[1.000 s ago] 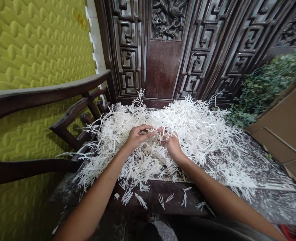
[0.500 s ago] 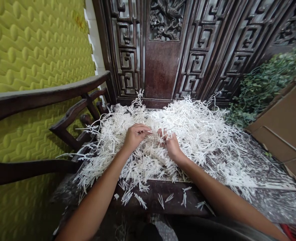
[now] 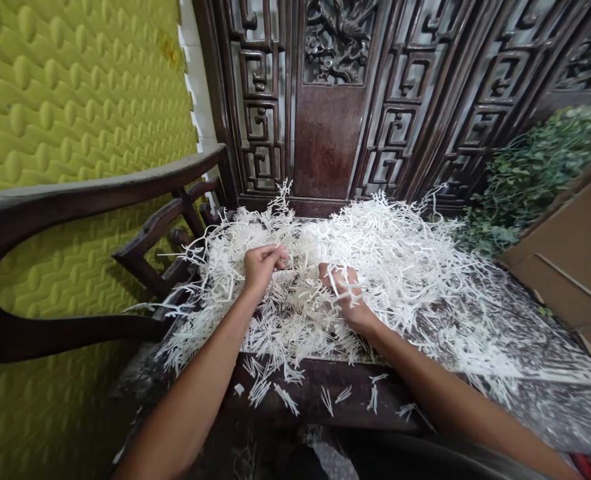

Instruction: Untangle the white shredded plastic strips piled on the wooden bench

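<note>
Head view, looking forward and down across two bare forearms. Well left of the left hand [image 3: 261, 265], yellow-green quilted wall padding [image 3: 75, 113] filling the side and a dark wooden chair arm [image 3: 70, 193] curving in toward that hand. Left hand narrowly closing on a thin white sprig [image 3: 280, 257], pinching it between thumb and curled fingers. Around and under both hands, a heap of white branching sprigs [image 3: 400, 260] spreading across a dark wooden tabletop [image 3: 350, 417], with loose cut pieces [image 3: 286, 399] lying just below the hands. Ahead of the gap between the hands, a carved dark wooden lattice screen [image 3: 325, 133] standing. Right hand [image 3: 344, 293] half-curled, its fingers [image 3: 333, 273] sinking among the strands, any actual grip impossible to tell. Well right of that hand, green leafy sprays [image 3: 530, 173] bunching against a leaning cardboard sheet [image 3: 565, 253].
</note>
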Demonstrator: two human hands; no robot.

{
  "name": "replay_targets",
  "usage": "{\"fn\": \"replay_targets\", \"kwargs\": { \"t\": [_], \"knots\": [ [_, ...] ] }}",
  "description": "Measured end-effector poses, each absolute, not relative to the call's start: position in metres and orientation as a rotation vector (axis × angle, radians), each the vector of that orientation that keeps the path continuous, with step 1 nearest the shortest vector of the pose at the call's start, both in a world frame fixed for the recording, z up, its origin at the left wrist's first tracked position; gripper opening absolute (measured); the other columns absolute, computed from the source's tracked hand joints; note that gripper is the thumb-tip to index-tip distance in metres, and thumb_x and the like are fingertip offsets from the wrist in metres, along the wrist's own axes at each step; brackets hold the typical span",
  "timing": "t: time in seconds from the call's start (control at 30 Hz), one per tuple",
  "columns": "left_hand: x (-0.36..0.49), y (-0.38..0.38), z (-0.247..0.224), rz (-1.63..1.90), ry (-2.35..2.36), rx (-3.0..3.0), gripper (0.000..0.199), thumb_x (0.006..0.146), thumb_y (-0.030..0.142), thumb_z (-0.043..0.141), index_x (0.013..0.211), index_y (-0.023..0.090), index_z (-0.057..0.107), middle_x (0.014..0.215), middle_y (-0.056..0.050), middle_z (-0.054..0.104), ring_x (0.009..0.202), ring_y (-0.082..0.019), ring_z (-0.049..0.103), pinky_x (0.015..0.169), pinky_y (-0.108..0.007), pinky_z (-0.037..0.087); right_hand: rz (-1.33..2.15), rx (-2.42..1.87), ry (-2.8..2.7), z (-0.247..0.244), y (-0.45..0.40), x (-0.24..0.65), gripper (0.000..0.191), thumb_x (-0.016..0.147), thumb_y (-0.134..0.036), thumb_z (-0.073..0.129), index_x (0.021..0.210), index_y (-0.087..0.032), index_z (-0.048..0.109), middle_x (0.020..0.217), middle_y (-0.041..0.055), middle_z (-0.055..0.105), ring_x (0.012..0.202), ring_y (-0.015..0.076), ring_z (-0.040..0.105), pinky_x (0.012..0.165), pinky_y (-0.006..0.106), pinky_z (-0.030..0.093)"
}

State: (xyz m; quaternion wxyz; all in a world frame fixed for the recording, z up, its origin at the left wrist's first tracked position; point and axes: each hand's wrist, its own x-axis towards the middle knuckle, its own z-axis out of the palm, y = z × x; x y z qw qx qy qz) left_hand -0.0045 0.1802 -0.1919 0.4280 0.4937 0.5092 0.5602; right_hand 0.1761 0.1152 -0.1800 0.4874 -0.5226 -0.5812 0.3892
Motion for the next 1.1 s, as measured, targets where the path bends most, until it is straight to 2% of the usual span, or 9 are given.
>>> {"fn": "replay_targets", "kwargs": {
  "t": [0.1, 0.23, 0.37, 0.47, 0.57, 0.7, 0.83, 0.97, 1.1],
  "knots": [
    [-0.011, 0.181, -0.191, 1.381, 1.224, 1.243, 0.03, 0.073, 0.037, 0.074, 0.09, 0.013, 0.075, 0.081, -0.008, 0.072, 0.069, -0.018, 0.066, 0.066, -0.035, 0.057, 1.03, -1.323, -1.29, -0.179, 0.116, 0.174, 0.041, 0.079, -0.057, 0.052, 0.082, -0.018, 0.064, 0.083, 0.008, 0.063, 0.071, 0.0199, 0.057, 0.058, 0.03, 0.047],
    [-0.005, 0.17, -0.184, 1.345, 1.218, 1.44, 0.029, 0.079, 0.024, 0.066, 0.107, 0.021, 0.071, 0.111, -0.008, 0.069, 0.096, -0.022, 0.064, 0.076, -0.037, 0.057, 1.082, -1.366, -1.213, -0.175, 0.123, 0.171, 0.046, 0.075, -0.055, 0.062, 0.098, -0.016, 0.067, 0.1, 0.0115, 0.066, 0.084, 0.0235, 0.062, 0.068, 0.033, 0.05],
    [0.002, 0.155, -0.166, 1.424, 1.192, 1.811, 0.036, 0.083, 0.009, 0.051, 0.11, 0.025, 0.069, 0.116, -0.005, 0.064, 0.109, -0.02, 0.056, 0.091, -0.041, 0.049, 0.991, -1.303, -1.34, -0.172, 0.124, 0.17, 0.04, 0.077, -0.052, 0.064, 0.091, -0.015, 0.071, 0.1, 0.0116, 0.069, 0.089, 0.0245, 0.065, 0.077, 0.036, 0.05],
    [0.004, 0.147, -0.154, 1.484, 1.131, 1.991, 0.034, 0.085, 0.006, 0.043, 0.096, 0.022, 0.071, 0.102, -0.003, 0.065, 0.106, -0.019, 0.055, 0.097, -0.042, 0.043, 0.92, -1.25, -1.399, -0.171, 0.123, 0.169, 0.035, 0.078, -0.049, 0.066, 0.091, -0.016, 0.072, 0.1, 0.0115, 0.07, 0.091, 0.0251, 0.066, 0.083, 0.038, 0.049],
    [0.003, 0.144, -0.15, 1.462, 1.073, 2.051, 0.024, 0.087, 0.01, 0.046, 0.086, 0.019, 0.068, 0.093, -0.003, 0.063, 0.096, -0.018, 0.057, 0.089, -0.038, 0.046, 0.946, -1.178, -1.416, -0.171, 0.122, 0.169, 0.033, 0.08, -0.046, 0.066, 0.093, -0.016, 0.072, 0.095, 0.0106, 0.071, 0.091, 0.0245, 0.067, 0.082, 0.036, 0.05],
    [0.003, 0.148, -0.155, 1.306, 1.01, 2.099, 0.015, 0.087, 0.017, 0.054, 0.091, 0.019, 0.068, 0.092, -0.004, 0.063, 0.091, -0.017, 0.057, 0.084, -0.037, 0.048, 0.949, -1.105, -1.458, -0.17, 0.123, 0.169, 0.032, 0.081, -0.046, 0.065, 0.091, -0.016, 0.071, 0.088, 0.009, 0.072, 0.086, 0.0233, 0.068, 0.078, 0.034, 0.051],
    [0.005, 0.15, -0.159, 1.195, 0.964, 2.055, 0.018, 0.086, 0.022, 0.061, 0.101, 0.021, 0.069, 0.097, -0.006, 0.065, 0.091, -0.018, 0.059, 0.083, -0.04, 0.049, 0.945, -1.059, -1.485, -0.167, 0.123, 0.168, 0.035, 0.082, -0.05, 0.061, 0.084, -0.017, 0.07, 0.083, 0.0081, 0.071, 0.079, 0.022, 0.066, 0.073, 0.034, 0.051],
    [0.004, 0.149, -0.156, 1.194, 1.004, 1.99, 0.011, 0.085, 0.025, 0.063, 0.091, 0.021, 0.072, 0.091, -0.006, 0.067, 0.087, -0.018, 0.06, 0.082, -0.039, 0.049, 0.933, -1.102, -1.484, -0.166, 0.121, 0.168, 0.031, 0.081, -0.047, 0.062, 0.083, -0.017, 0.07, 0.082, 0.0083, 0.07, 0.076, 0.0209, 0.064, 0.072, 0.034, 0.051],
    [0.0, 0.151, -0.153, 1.22, 1.042, 1.841, 0.016, 0.085, 0.032, 0.061, 0.082, 0.018, 0.069, 0.083, -0.004, 0.065, 0.078, -0.016, 0.058, 0.074, -0.033, 0.048, 0.946, -1.218, -1.447, -0.171, 0.122, 0.169, 0.028, 0.082, -0.044, 0.061, 0.08, -0.017, 0.068, 0.075, 0.007, 0.066, 0.064, 0.0178, 0.059, 0.063, 0.031, 0.049]
  ]
}}
